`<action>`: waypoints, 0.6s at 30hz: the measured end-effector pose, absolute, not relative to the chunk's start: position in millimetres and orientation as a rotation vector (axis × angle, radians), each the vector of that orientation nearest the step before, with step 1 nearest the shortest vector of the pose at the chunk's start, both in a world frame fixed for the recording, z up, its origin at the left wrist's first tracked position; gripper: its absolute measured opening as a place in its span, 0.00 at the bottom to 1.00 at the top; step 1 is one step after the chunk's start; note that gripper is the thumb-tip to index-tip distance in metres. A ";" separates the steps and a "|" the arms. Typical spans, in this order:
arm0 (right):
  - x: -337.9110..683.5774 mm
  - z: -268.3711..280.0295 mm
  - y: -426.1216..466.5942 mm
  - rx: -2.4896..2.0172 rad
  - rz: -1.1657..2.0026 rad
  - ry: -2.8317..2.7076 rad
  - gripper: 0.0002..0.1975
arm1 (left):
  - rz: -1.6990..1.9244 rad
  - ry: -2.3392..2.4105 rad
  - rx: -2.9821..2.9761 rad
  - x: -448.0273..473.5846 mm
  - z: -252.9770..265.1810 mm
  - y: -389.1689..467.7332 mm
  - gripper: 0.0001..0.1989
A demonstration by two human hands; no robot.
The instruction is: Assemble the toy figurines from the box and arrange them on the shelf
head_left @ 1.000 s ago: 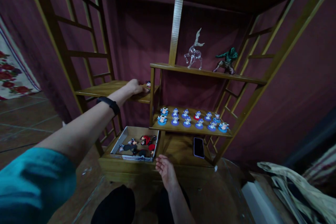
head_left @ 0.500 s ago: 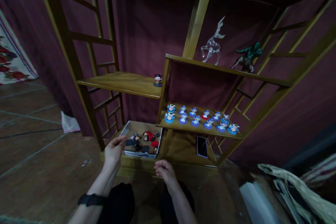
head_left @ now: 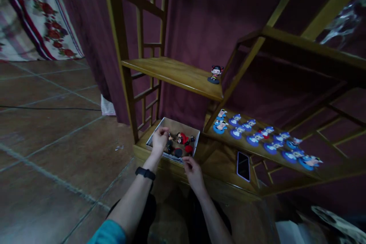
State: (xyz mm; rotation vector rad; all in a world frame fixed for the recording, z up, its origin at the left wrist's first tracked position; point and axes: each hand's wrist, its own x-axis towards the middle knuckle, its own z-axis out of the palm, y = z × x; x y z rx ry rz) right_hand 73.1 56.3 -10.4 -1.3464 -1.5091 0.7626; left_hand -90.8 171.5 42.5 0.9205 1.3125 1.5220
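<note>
At lower middle, left hand (head_left: 159, 141) and right hand (head_left: 193, 170) half-curl, grip unclear, near a red-and-black plastic figure (head_left: 183, 138), likely light, best held mid-body.

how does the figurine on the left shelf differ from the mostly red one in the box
Pose: the shelf figurine stands upright, while the red figurine lies down.
Place: the shelf figurine is alone on the wooden shelf; the red figurine is among others in the box.
Colour: the shelf figurine looks largely dark, the red figurine mostly red.
Both are small toy figures.
</note>
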 end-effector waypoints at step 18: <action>66.9 -26.7 171.4 -1.850 0.477 -1.961 0.12 | 1.575 0.986 0.416 -119.8 43.3 199.3 0.11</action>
